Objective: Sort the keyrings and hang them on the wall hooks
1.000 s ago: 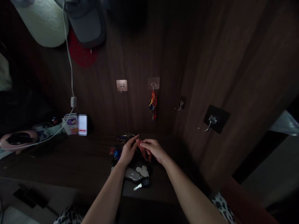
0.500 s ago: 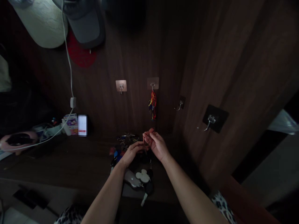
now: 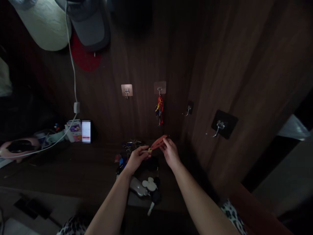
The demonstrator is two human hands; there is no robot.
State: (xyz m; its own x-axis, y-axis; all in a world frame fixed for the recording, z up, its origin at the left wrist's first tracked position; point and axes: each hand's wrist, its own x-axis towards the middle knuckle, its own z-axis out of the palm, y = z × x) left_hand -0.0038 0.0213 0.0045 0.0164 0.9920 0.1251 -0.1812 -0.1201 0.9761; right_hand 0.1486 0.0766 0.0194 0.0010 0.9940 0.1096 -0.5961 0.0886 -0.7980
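Observation:
Between the thumb and fingers of my left hand [image 3: 137,160] is a small brass-coloured key [image 3: 150,150], its round head showing and the rest mostly hidden. A red ribbon [image 3: 158,142] runs from that head up to my right hand [image 3: 170,152], which pinches its far end. Close behind and beside my left hand lies a pile of keys [image 3: 133,145] on the shelf, partly covered by it. Nearer to me, below both hands, a white mouse-head-shaped key fob [image 3: 149,184] lies beside a shiny grey fob [image 3: 138,187].
On the wood panel, a hook [image 3: 159,88] carries a bunch of red and yellow cords with keys [image 3: 159,109]. Other hooks are at its left [image 3: 126,90] and right [image 3: 188,109]. Caps [image 3: 90,29] hang upper left. A phone [image 3: 86,132] and pink object [image 3: 21,147] stand left.
My right hand has moved to the right and drawn the red ribbon out lengthwise. The key's round head now shows at my left fingertips.

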